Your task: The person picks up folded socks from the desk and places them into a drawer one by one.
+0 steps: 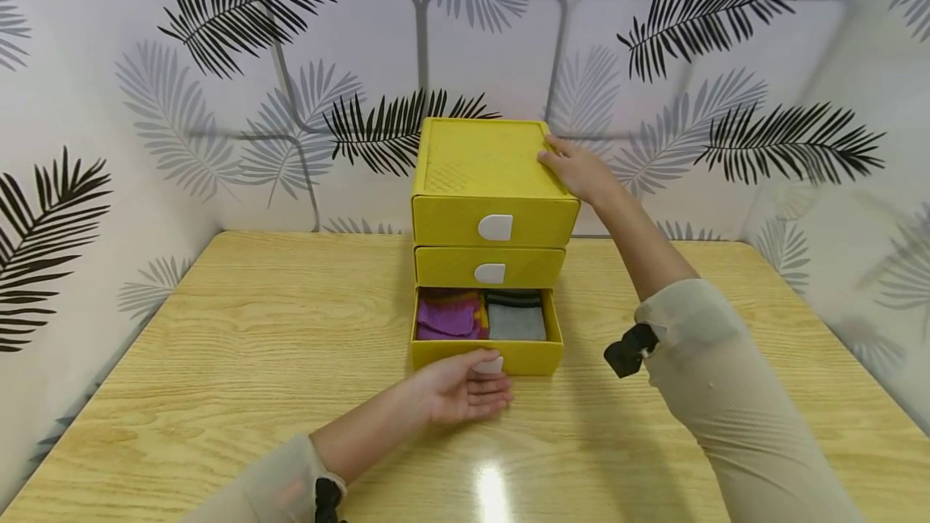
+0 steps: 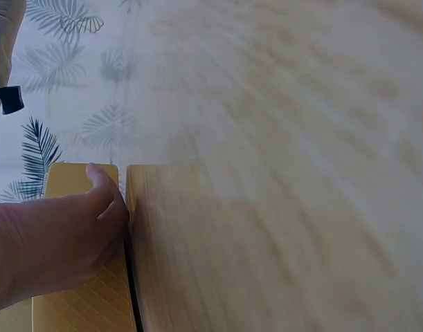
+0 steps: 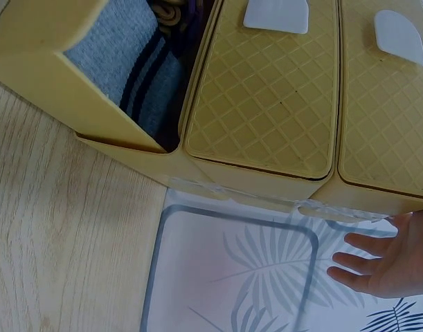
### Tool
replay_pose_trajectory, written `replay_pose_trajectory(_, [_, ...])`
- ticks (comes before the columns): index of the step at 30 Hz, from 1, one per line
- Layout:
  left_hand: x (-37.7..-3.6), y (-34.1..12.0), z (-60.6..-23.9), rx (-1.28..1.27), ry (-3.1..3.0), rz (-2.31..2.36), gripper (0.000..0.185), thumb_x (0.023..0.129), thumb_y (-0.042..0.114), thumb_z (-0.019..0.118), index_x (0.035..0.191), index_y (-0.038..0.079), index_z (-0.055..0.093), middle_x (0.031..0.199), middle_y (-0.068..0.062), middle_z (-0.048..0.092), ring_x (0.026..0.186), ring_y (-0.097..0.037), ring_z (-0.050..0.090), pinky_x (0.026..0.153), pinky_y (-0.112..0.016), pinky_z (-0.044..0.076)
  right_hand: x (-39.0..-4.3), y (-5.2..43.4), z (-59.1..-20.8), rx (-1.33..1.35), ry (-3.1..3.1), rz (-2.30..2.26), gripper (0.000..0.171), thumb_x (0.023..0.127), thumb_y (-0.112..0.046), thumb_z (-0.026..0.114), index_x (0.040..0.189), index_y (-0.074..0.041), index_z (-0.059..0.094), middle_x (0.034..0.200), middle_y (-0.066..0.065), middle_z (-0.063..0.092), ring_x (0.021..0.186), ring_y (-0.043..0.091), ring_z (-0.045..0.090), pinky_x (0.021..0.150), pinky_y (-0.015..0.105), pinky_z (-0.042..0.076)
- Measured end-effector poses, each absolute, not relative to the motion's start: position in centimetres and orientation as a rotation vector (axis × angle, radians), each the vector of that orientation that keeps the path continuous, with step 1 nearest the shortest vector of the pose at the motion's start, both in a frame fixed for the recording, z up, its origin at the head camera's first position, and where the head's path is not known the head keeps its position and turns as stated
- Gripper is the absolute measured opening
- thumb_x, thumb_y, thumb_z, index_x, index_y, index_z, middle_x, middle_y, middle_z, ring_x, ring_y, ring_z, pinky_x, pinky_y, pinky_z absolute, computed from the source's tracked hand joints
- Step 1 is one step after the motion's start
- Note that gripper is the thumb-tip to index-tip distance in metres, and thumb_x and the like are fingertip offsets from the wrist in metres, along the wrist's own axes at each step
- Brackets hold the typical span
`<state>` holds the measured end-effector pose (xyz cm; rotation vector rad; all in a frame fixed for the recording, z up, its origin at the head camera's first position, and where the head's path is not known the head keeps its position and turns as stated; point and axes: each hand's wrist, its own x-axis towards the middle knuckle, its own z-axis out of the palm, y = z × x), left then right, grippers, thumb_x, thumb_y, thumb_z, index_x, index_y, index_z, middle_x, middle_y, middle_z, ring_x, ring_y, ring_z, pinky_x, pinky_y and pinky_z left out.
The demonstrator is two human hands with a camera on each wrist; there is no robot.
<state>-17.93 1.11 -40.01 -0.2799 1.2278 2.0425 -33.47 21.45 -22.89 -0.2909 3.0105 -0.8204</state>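
Observation:
A yellow cabinet (image 1: 494, 156) with three stacked drawers stands on the table. Its bottom drawer (image 1: 534, 357) is pulled out, showing purple socks (image 1: 446, 320) on the left and grey socks (image 1: 516, 321) with dark stripes on the right. My left hand (image 1: 465, 390) is at that drawer's front, thumb by the white tab (image 1: 490, 365), fingers loosely extended. In the left wrist view the same hand (image 2: 66, 235) lies against the yellow front. My right hand (image 1: 577, 168) rests at the cabinet's top right edge; its fingers (image 3: 367, 265) are spread and straight along the side.
The two upper drawers (image 1: 494, 267) are closed, each with a white tab. Behind the cabinet rises a wall covering (image 1: 494, 47) with leaf prints. The wooden table (image 1: 312, 321) extends to both sides and in front.

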Motion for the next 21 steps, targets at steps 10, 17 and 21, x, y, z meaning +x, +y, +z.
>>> replay_pose_trajectory(10, [-19.7, 1.2, -39.8, -0.343, 1.229, 2.032, 0.043, 0.093, 0.026, 0.054, 0.117, -0.009, 0.045, 0.118, -0.023, 0.052, 0.109, -0.034, 0.051, 0.092, -0.04, 0.042, -33.4, 21.5, -22.9, -0.283, 3.004, -0.824, 0.056, 0.1, -0.039, 0.028, 0.148, -0.013, 0.015, 0.149, 0.017, 0.015, 0.135, 0.035, 0.01, 0.107, 0.049, 0.008])
replay_pose_trajectory(17, [-21.3, 1.4, -39.5, -0.388, 1.224, 2.021, 0.038, 0.092, 0.026, 0.056, 0.111, -0.005, 0.047, 0.115, -0.019, 0.053, 0.104, -0.032, 0.053, 0.091, -0.04, 0.042, -33.4, 21.5, -22.9, -0.287, 3.009, -0.836, 0.056, 0.1, -0.037, 0.028, 0.148, -0.012, 0.016, 0.149, 0.017, 0.015, 0.135, 0.035, 0.011, 0.107, 0.048, 0.008])
replay_pose_trajectory(21, [-22.3, 1.5, -39.5, -0.396, 1.226, 2.024, 0.037, 0.092, 0.026, 0.056, 0.11, -0.005, 0.047, 0.115, -0.019, 0.053, 0.105, -0.032, 0.053, 0.091, -0.041, 0.042, -33.4, 21.5, -22.9, -0.276, 3.009, -0.844, 0.056, 0.1, -0.038, 0.029, 0.148, -0.013, 0.016, 0.149, 0.016, 0.015, 0.135, 0.034, 0.011, 0.107, 0.048, 0.009])
